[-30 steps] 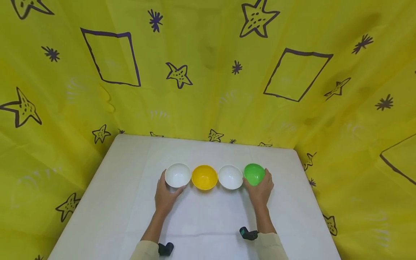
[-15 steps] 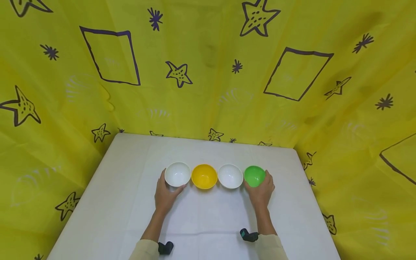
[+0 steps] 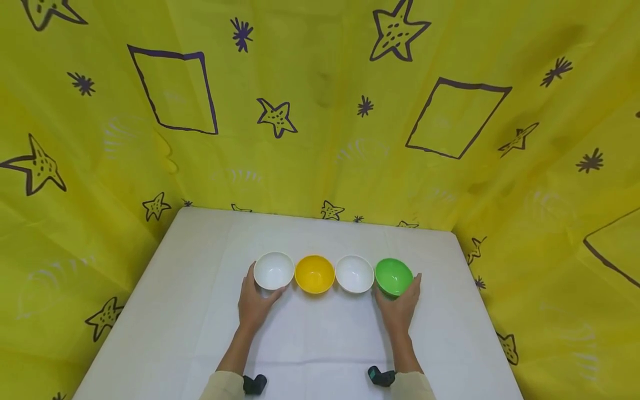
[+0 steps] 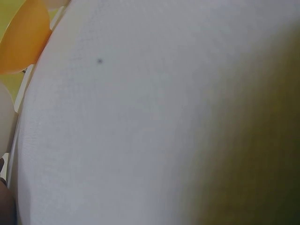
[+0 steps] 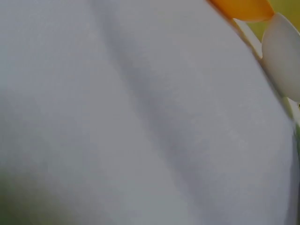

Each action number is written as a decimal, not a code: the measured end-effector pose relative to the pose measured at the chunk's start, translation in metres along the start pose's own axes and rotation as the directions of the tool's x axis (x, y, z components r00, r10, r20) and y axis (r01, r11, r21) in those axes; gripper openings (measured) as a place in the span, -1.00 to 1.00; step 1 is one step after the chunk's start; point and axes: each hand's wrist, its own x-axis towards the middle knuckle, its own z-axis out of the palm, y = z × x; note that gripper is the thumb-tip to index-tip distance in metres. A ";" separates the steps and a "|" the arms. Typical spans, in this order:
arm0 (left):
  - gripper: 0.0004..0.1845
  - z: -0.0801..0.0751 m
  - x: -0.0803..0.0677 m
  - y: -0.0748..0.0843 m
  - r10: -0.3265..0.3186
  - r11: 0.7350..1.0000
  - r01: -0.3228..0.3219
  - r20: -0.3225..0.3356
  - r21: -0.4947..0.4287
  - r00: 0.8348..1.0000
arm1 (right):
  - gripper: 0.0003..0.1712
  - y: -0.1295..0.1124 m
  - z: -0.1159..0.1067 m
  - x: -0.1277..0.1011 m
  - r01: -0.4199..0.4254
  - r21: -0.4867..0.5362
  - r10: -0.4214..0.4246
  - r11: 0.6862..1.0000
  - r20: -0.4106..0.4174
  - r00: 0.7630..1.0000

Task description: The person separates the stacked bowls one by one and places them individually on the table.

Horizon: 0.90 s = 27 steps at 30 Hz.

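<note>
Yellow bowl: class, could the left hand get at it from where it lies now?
Probably yes. The left hand cups the leftmost white bowl, and the yellow bowl sits right beside it with bare table in front.

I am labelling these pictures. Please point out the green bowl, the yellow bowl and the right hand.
green bowl point(image 3: 393, 276), head view, on its inside.
yellow bowl point(image 3: 314, 273), head view, on its inside.
right hand point(image 3: 399, 304), head view, on its back.
</note>
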 end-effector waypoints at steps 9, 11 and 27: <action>0.23 0.003 0.003 -0.002 0.014 1.000 -0.013 -0.005 0.023 1.000 | 0.46 0.006 -0.005 -0.013 -0.070 -0.016 0.070 0.997 0.038 0.997; 0.25 0.003 0.005 -0.003 0.021 0.999 -0.021 0.008 0.025 1.000 | 0.45 0.006 -0.007 -0.015 -0.076 -0.027 0.077 0.997 0.041 0.996; 0.14 -0.039 0.009 -0.008 -0.034 0.999 0.039 0.277 -0.010 0.960 | 0.32 -0.009 -0.021 -0.040 -0.182 -0.030 0.185 0.983 0.162 0.969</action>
